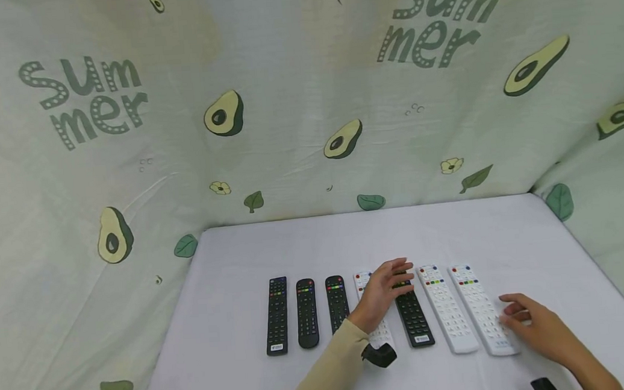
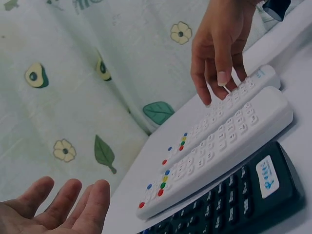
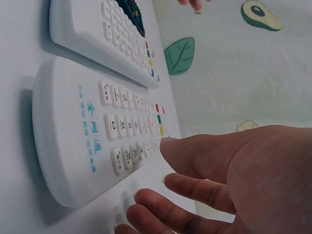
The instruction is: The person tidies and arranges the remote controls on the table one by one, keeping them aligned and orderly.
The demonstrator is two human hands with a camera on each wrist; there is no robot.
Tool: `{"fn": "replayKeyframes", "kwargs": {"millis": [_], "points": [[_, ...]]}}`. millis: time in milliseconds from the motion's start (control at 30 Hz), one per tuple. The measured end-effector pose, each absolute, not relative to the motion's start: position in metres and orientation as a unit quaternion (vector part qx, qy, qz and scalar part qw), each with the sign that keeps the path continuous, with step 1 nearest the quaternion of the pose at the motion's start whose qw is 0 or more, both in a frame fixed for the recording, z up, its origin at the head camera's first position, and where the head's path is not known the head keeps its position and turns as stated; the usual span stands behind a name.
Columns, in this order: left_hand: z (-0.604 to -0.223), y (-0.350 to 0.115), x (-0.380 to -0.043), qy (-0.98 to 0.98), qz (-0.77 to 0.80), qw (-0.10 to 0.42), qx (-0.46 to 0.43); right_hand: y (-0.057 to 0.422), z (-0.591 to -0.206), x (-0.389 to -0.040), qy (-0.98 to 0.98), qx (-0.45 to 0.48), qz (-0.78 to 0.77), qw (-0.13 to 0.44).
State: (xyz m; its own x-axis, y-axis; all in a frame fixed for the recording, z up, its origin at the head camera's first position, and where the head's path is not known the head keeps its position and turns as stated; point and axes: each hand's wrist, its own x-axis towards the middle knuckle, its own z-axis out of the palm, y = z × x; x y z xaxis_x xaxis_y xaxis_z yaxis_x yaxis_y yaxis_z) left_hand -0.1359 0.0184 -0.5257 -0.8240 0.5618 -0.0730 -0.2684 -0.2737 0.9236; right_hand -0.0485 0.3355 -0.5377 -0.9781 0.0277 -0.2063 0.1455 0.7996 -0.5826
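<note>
Seven remotes lie side by side in a row on the white tabletop point(image 1: 237, 369). The left hand point(image 1: 384, 292) hovers with fingers spread and relaxed, holding nothing, over the top of the black remote point(image 1: 413, 318) in the middle of the row; a white remote point(image 1: 378, 332) sits partly hidden just under its wrist. The right hand point(image 1: 538, 324), fingers loosely extended and also holding nothing, has its fingertips at the lower edge of the outermost white remote point(image 1: 483, 316); the left wrist view shows them on or just above the keys, and I cannot tell which.

The likely trouble is the close spacing. The next white remote point(image 1: 448, 315) lies just beside the one under the right hand, so a sideways slide could knock it askew and break the row. A fingertip grasp on the smooth rounded edge could slip. The left hand's sleeve point(image 1: 329, 369) could drag across the hidden white remote. Three black remotes point(image 1: 306, 313) lie further from both hands, at less risk.
</note>
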Motion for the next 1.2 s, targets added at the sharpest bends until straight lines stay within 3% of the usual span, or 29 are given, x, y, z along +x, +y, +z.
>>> {"fn": "replayKeyframes", "kwargs": {"millis": [1200], "points": [[-0.519,-0.159,-0.130,0.613,0.785,0.077,0.041,0.359,-0.535,-0.088,0.957,0.033,-0.288,0.027]]}}
